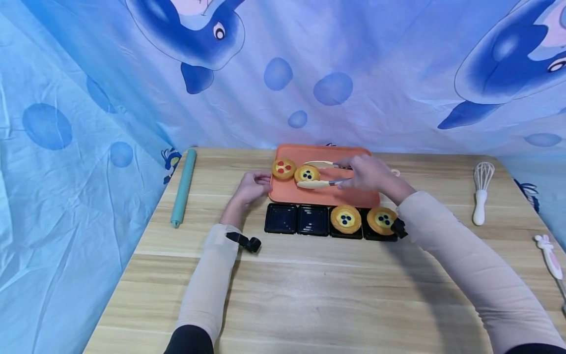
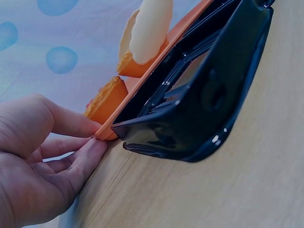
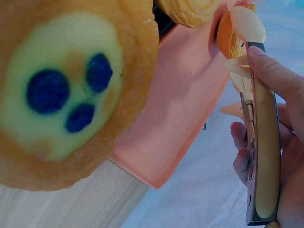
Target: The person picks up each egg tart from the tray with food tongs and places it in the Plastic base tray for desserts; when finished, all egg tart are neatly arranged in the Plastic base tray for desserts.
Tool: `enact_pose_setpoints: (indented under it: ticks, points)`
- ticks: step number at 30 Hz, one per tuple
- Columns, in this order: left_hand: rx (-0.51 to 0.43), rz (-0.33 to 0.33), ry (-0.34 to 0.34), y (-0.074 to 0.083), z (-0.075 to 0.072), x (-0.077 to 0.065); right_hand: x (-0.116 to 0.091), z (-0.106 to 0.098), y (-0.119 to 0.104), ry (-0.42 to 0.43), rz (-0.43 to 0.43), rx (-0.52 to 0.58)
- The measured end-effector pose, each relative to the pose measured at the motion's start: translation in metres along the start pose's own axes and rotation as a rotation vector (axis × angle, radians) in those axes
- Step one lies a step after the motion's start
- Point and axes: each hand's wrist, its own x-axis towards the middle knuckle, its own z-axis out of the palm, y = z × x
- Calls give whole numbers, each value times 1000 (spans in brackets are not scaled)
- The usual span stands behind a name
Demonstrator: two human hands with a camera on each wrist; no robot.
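Note:
My right hand (image 1: 363,173) grips a pair of tongs (image 3: 267,142). Their cream tips stand on either side of a blueberry egg tart (image 1: 307,173) on the orange tray (image 1: 345,194); whether they press on it I cannot tell. To its left on the tray is a tart with red fruit pieces (image 1: 283,169). At the tray's left edge, my left hand (image 1: 253,187) pinches the rim between thumb and fingers, as the left wrist view shows. In front of the tray runs a row of black square boxes (image 1: 281,219). The two right-hand ones hold blueberry tarts (image 1: 346,220).
A teal rolling pin (image 1: 183,189) lies at the table's left. Over on the right are a whisk (image 1: 481,191) with a white handle and a rabbit-topped utensil (image 1: 550,258), cut off by the frame. A blue patterned curtain (image 1: 309,64) hangs behind the wooden table (image 1: 305,295).

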Motion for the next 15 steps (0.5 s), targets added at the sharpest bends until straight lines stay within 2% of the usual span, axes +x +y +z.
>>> enact_pose_setpoints:
  ticks: [15]
  points:
    - [-10, -20, 3, 0, 0, 2, -10, -14, -2, -13, -18, -33]
